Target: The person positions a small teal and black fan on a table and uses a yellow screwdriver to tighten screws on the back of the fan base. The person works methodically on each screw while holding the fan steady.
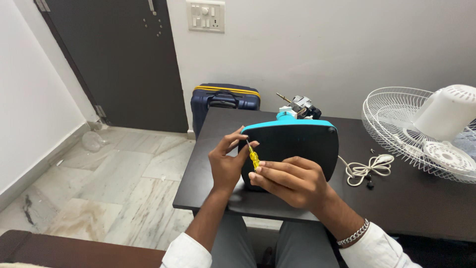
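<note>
Pinching the small yellow-handled screwdriver (253, 158) between the fingers of my right hand (290, 179), I have its tip at the left edge of the fan base (292, 149), which stands tilted on the dark table (406, 198), black underside toward me. My left hand (225, 161) is clamped on that same edge, fingertips beside the tip. If the tip slips, I judge it could jab those fingers; the base could tip onto the white power cord (367, 168).
</note>
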